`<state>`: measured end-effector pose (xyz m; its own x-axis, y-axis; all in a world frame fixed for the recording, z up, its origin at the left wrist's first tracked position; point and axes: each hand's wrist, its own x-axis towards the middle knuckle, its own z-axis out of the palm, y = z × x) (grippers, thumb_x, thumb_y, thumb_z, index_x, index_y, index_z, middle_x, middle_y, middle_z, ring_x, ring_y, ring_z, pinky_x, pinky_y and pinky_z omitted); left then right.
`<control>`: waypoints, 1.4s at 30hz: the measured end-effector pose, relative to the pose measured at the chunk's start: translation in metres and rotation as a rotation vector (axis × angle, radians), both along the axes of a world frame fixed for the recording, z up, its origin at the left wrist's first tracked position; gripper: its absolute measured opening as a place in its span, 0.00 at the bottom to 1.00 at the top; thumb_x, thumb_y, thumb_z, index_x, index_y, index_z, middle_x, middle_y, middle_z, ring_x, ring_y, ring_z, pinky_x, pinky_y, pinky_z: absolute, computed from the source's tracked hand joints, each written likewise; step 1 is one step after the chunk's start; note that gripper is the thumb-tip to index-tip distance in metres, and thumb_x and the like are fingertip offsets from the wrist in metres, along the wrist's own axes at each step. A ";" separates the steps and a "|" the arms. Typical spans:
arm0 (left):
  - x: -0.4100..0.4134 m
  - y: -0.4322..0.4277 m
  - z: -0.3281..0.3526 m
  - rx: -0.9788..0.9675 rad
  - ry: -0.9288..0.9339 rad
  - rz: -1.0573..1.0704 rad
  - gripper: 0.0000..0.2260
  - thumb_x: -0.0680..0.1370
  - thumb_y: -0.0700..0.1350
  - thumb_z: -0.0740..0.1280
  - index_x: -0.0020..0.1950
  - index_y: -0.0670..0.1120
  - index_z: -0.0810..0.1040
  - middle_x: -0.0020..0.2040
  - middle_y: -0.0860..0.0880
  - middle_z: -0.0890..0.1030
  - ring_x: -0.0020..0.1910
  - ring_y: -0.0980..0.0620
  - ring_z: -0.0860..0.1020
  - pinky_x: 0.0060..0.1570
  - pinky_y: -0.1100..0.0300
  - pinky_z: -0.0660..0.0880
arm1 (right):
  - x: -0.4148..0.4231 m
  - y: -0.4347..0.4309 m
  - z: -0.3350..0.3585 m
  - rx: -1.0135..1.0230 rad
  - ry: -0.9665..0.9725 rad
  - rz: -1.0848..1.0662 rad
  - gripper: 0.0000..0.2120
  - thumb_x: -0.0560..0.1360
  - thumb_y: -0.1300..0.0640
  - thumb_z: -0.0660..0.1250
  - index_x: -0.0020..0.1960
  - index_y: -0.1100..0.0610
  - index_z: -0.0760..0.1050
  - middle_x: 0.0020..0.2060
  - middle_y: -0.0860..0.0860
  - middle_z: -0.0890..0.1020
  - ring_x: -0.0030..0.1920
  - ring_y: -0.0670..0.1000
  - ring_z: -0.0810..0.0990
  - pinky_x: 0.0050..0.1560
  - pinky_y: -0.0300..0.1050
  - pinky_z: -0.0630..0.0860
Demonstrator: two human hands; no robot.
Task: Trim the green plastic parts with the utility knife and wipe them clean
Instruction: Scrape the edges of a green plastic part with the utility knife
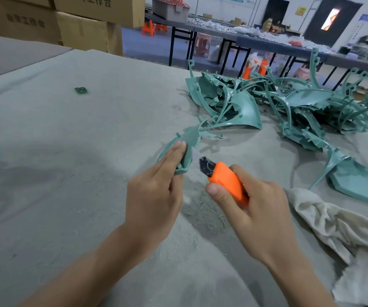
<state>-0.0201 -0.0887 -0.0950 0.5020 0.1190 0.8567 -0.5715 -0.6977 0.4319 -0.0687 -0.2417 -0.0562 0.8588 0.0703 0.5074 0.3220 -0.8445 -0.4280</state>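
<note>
Grey felt cloth [67,151] covers the worktable and fills most of the frame. At centre, the left hand [154,191] holds one green plastic part [189,140] by its lower end, fingers laid along the top of it; the thumb is hidden underneath. Just right of it, the right hand [260,207] is wrapped around an orange utility knife [225,180], thumb along its side, with the knife's black tip [206,166] pointing toward the held part and close to it but apart. Pale shavings [200,209] litter the cloth below the hands. A crumpled off-white rag [333,222] lies at lower right. A tangled pile of green parts [289,103] sits at upper right. A small green piece [81,90] lies alone at upper left, with cardboard boxes [85,34] behind it.
</note>
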 end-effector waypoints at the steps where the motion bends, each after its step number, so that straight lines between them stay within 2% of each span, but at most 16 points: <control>1: -0.002 -0.002 0.000 0.000 0.010 -0.003 0.17 0.72 0.36 0.59 0.56 0.37 0.81 0.48 0.42 0.85 0.48 0.50 0.75 0.43 0.63 0.71 | 0.002 -0.003 -0.001 0.015 -0.004 -0.023 0.24 0.75 0.30 0.56 0.34 0.48 0.59 0.21 0.47 0.62 0.23 0.49 0.66 0.26 0.50 0.64; 5: -0.007 -0.007 0.001 -0.035 0.122 -0.009 0.15 0.71 0.32 0.66 0.56 0.39 0.82 0.41 0.45 0.86 0.42 0.52 0.75 0.38 0.66 0.70 | 0.006 -0.012 -0.001 0.106 -0.016 -0.085 0.23 0.75 0.29 0.55 0.34 0.47 0.62 0.21 0.48 0.63 0.24 0.49 0.65 0.27 0.51 0.65; 7: -0.006 -0.005 0.004 -0.042 0.205 -0.001 0.15 0.71 0.33 0.69 0.56 0.40 0.83 0.35 0.47 0.84 0.41 0.53 0.74 0.39 0.75 0.66 | 0.004 -0.011 0.000 0.158 -0.017 -0.016 0.25 0.75 0.28 0.55 0.34 0.48 0.63 0.22 0.49 0.64 0.24 0.48 0.64 0.27 0.49 0.63; 10: -0.003 0.000 0.005 -0.029 0.223 -0.010 0.12 0.73 0.35 0.67 0.54 0.38 0.83 0.31 0.46 0.82 0.40 0.55 0.73 0.40 0.86 0.58 | -0.001 -0.002 -0.002 0.088 0.001 0.103 0.25 0.76 0.30 0.56 0.35 0.50 0.62 0.22 0.48 0.63 0.24 0.48 0.65 0.26 0.47 0.63; 12: -0.003 0.001 0.002 -0.105 0.235 -0.063 0.12 0.74 0.35 0.67 0.55 0.39 0.83 0.33 0.45 0.79 0.37 0.59 0.71 0.37 0.84 0.59 | -0.004 0.005 -0.002 0.043 0.008 0.130 0.24 0.76 0.30 0.56 0.35 0.49 0.61 0.21 0.48 0.63 0.24 0.48 0.66 0.25 0.49 0.64; 14: -0.003 0.000 0.000 -0.183 0.261 -0.110 0.15 0.74 0.35 0.67 0.59 0.41 0.82 0.45 0.47 0.75 0.35 0.60 0.67 0.35 0.81 0.61 | -0.004 0.007 -0.002 0.032 0.023 0.129 0.26 0.75 0.30 0.56 0.35 0.51 0.62 0.21 0.49 0.65 0.24 0.49 0.67 0.26 0.50 0.65; 15: -0.003 -0.001 0.000 -0.188 0.266 -0.118 0.15 0.74 0.35 0.67 0.60 0.42 0.81 0.46 0.49 0.74 0.34 0.61 0.67 0.34 0.80 0.61 | -0.004 0.007 -0.002 0.033 0.028 0.127 0.26 0.75 0.30 0.56 0.34 0.52 0.63 0.21 0.50 0.65 0.24 0.49 0.67 0.26 0.51 0.66; 17: -0.003 -0.001 0.000 -0.172 0.275 -0.126 0.15 0.74 0.35 0.67 0.60 0.42 0.81 0.32 0.50 0.73 0.33 0.61 0.68 0.33 0.80 0.61 | -0.004 0.007 -0.001 0.040 0.034 0.126 0.26 0.75 0.30 0.56 0.34 0.52 0.62 0.21 0.50 0.65 0.24 0.50 0.67 0.26 0.51 0.65; 18: -0.003 -0.001 0.002 -0.170 0.284 -0.126 0.15 0.74 0.35 0.67 0.60 0.42 0.81 0.29 0.55 0.70 0.32 0.60 0.68 0.33 0.80 0.61 | -0.004 0.007 -0.001 0.042 0.035 0.125 0.26 0.75 0.30 0.57 0.34 0.51 0.61 0.21 0.50 0.65 0.24 0.50 0.67 0.26 0.51 0.65; 20: -0.004 0.000 0.004 -0.162 0.286 -0.128 0.16 0.74 0.35 0.67 0.61 0.42 0.81 0.30 0.58 0.70 0.32 0.61 0.69 0.33 0.81 0.62 | -0.004 0.008 -0.001 0.040 0.032 0.122 0.25 0.75 0.31 0.57 0.34 0.50 0.61 0.21 0.50 0.65 0.24 0.50 0.67 0.26 0.50 0.64; 23: -0.008 0.000 0.006 -0.141 0.270 -0.134 0.16 0.73 0.34 0.67 0.60 0.40 0.81 0.28 0.51 0.75 0.33 0.63 0.68 0.35 0.83 0.60 | -0.004 0.008 -0.001 0.058 0.030 0.132 0.24 0.75 0.32 0.58 0.34 0.51 0.63 0.21 0.50 0.65 0.23 0.50 0.67 0.25 0.51 0.65; 27: -0.009 0.000 0.009 -0.120 0.288 -0.129 0.17 0.73 0.35 0.67 0.61 0.42 0.81 0.29 0.64 0.65 0.29 0.67 0.67 0.34 0.83 0.60 | -0.004 0.006 -0.001 0.053 0.014 0.131 0.24 0.75 0.33 0.59 0.34 0.52 0.64 0.21 0.49 0.64 0.23 0.49 0.66 0.25 0.52 0.66; 32: -0.009 0.000 0.010 -0.105 0.304 -0.116 0.17 0.73 0.35 0.67 0.61 0.42 0.81 0.32 0.59 0.72 0.33 0.66 0.67 0.35 0.83 0.61 | -0.004 0.006 0.000 0.035 0.021 0.125 0.26 0.75 0.32 0.58 0.34 0.53 0.65 0.21 0.49 0.65 0.23 0.49 0.67 0.25 0.51 0.66; 35: -0.010 0.000 0.010 -0.097 0.302 -0.110 0.17 0.72 0.34 0.66 0.60 0.41 0.81 0.31 0.58 0.72 0.33 0.64 0.68 0.35 0.82 0.61 | -0.004 0.005 0.000 0.050 0.033 0.121 0.25 0.75 0.32 0.59 0.33 0.52 0.63 0.21 0.50 0.64 0.23 0.50 0.67 0.25 0.51 0.65; 39: -0.013 -0.004 0.012 -0.040 0.303 -0.071 0.15 0.72 0.36 0.66 0.57 0.41 0.83 0.28 0.48 0.79 0.37 0.56 0.72 0.37 0.85 0.58 | -0.002 0.002 0.000 0.094 0.052 0.096 0.25 0.74 0.32 0.59 0.33 0.52 0.63 0.21 0.50 0.64 0.23 0.50 0.66 0.26 0.51 0.64; 42: -0.014 -0.006 0.011 -0.022 0.338 -0.098 0.14 0.72 0.36 0.67 0.55 0.42 0.84 0.25 0.54 0.71 0.33 0.61 0.69 0.37 0.84 0.58 | 0.000 -0.001 0.000 0.125 0.066 0.071 0.25 0.74 0.31 0.59 0.33 0.52 0.62 0.21 0.49 0.63 0.23 0.50 0.64 0.26 0.50 0.64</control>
